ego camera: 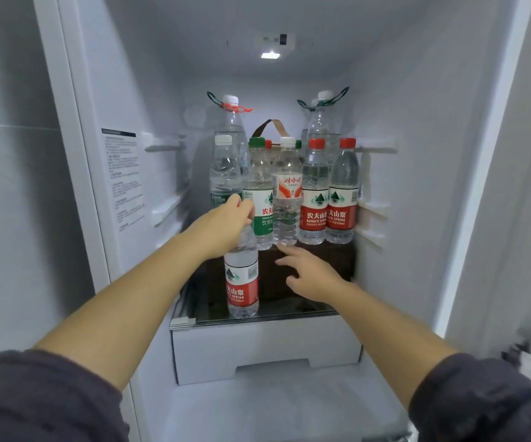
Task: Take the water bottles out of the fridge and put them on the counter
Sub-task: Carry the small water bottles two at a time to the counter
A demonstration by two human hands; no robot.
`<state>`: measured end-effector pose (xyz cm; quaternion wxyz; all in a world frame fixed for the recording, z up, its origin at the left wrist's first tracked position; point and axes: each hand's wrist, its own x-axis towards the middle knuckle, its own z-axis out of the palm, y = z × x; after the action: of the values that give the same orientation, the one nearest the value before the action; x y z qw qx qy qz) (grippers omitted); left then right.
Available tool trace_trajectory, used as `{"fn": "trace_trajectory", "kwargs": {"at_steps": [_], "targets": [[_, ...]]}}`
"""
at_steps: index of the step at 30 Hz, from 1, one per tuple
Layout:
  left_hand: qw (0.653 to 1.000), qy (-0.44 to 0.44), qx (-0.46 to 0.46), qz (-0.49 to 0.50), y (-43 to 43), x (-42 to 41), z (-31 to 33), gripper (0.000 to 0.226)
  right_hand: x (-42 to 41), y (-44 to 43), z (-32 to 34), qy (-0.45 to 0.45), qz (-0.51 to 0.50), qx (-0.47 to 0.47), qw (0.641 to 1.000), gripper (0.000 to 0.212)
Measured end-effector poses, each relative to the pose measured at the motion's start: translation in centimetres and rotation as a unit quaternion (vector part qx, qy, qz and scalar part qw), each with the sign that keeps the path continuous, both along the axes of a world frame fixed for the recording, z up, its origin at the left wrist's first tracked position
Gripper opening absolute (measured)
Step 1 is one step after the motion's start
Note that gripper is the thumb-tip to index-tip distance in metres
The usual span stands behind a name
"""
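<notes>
White fridge interior (417,186) holds one glass shelf (289,314). At its 6 o'clock edge one red-label bottle (241,282) stands upright; the left hand (225,224) has its fingers curled over the neck. At 12 o'clock from it, a front row (315,202) of five small bottles stands on one dark brown box (331,256), hiding all but the caps of two more. Two large looped bottles show: left large bottle (230,122) at 11 o'clock, right large bottle (321,122) at 1 o'clock. The right hand (308,275), fingers spread, holding nothing, lies before the box, index tip just below the orange-label bottle (286,189)
</notes>
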<state>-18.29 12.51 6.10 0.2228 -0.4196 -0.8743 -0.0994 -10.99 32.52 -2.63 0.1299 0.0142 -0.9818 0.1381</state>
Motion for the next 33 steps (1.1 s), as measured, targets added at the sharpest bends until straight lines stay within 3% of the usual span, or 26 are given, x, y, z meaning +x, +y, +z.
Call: {"fn": "trace_trajectory", "kwargs": {"at_steps": [4, 7, 10, 13, 16, 20, 22, 27, 33], "targets": [[0.998, -0.057, 0.027, -0.004, 0.4, -1.6, 0.1, 0.019, 0.2, -0.8, -0.9, 0.039, -0.005, -0.023, 0.999, 0.046], [0.991, -0.094, 0.088, -0.029, 0.5, -2.1, -0.3, 0.031, -0.3, -2.8, -1.8, 0.083, -0.027, -0.134, 0.987, 0.054], [0.974, -0.129, 0.177, -0.054, 0.1, -1.8, -1.5, 0.042, -1.3, -4.9, -2.1, 0.032, -0.035, -0.271, 0.961, 0.075], [0.973, -0.126, 0.191, -0.005, -1.3, -2.0, -4.0, 0.039, -2.4, -6.5, -2.3, 0.012, -0.036, -0.349, 0.936, 0.075], [0.984, -0.084, 0.141, 0.063, -2.1, -2.5, -5.9, 0.033, -3.5, -7.5, -2.6, 0.047, -0.056, -0.353, 0.933, 0.066], [0.988, -0.090, 0.060, 0.105, -2.4, -1.8, -7.4, 0.035, -3.6, -7.6, -2.8, 0.061, -0.068, -0.359, 0.929, 0.067], [0.992, -0.042, 0.041, 0.113, -2.5, -1.5, -8.2, 0.032, -3.1, -6.9, -2.9, 0.059, -0.061, -0.363, 0.928, 0.068], [0.990, -0.002, 0.083, 0.114, -2.2, -1.6, -8.6, 0.012, -1.3, -3.9, -2.8, 0.078, -0.093, -0.355, 0.927, 0.063], [0.984, 0.045, 0.126, 0.119, -1.2, -2.1, -9.8, 0.017, 0.8, 0.0, -2.2, 0.138, -0.201, -0.347, 0.905, 0.060]]}}
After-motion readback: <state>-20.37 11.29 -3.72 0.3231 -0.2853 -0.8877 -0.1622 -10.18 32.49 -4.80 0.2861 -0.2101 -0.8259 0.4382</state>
